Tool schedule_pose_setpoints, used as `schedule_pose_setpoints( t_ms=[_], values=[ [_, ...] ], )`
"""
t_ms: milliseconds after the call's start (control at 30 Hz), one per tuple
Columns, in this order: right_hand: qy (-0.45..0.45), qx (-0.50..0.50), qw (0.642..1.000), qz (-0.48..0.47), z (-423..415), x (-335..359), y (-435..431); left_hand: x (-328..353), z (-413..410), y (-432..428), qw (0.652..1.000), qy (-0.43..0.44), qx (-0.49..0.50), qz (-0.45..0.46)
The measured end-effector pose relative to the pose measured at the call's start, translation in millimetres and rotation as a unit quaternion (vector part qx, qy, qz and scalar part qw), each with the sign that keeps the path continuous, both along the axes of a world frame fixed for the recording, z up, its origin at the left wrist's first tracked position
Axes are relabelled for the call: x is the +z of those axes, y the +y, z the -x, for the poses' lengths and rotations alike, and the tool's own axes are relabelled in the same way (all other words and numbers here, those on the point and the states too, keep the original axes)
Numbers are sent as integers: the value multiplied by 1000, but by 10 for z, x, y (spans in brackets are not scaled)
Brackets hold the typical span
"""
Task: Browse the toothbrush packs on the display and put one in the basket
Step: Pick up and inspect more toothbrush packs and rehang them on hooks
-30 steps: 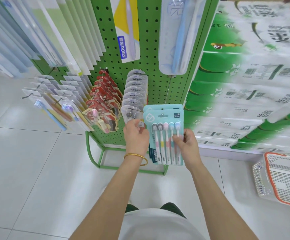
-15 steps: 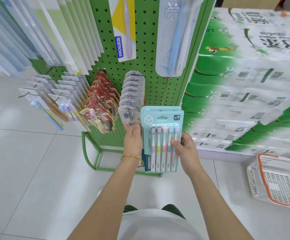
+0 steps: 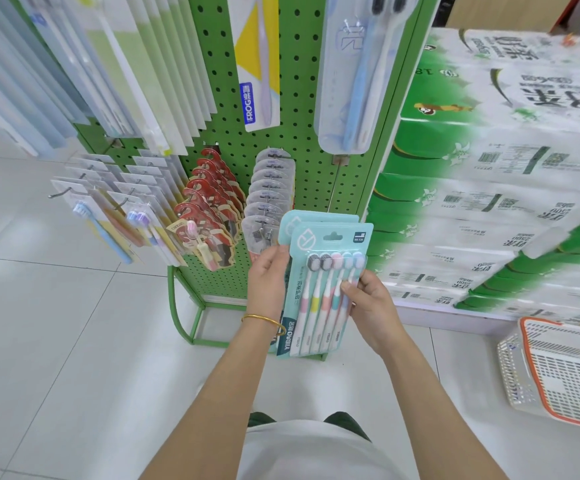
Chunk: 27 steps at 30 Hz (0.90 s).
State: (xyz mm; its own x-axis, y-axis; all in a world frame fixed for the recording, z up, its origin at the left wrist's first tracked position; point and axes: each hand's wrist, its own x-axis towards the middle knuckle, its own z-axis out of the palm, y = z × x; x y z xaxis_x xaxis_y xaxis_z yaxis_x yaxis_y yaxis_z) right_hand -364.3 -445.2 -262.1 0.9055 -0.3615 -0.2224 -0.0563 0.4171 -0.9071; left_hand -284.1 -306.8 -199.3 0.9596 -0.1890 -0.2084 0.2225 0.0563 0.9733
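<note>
Toothbrush pack (image 3: 326, 289) upright, heads up, pinched by both hands' grip.

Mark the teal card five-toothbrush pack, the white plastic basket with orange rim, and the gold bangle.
teal card five-toothbrush pack (image 3: 342, 245): head view, top header card.
white plastic basket with orange rim (image 3: 517, 372): head view, left mesh wall.
gold bangle (image 3: 263, 319): head view, band on wrist.

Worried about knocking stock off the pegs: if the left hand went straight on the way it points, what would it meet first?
Likely the clear packs hanging just beyond the left hand, beside the teal pack; depth is unclear.
</note>
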Motion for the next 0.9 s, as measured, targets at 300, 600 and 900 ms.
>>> schedule_pose_setpoints(
  t_ms=[300,600,900],
  values=[
    [47,-33,998,36,-33,-61,-37,187,-105,202,960,-140,228,-76],
    [83,-63,986,129,-177,-77,-40,238,-159,288,925,-210,290,-125],
    [103,-84,975,176,-413,-116,-170,268,-141,206,945,-176,265,-81]
  ],
)
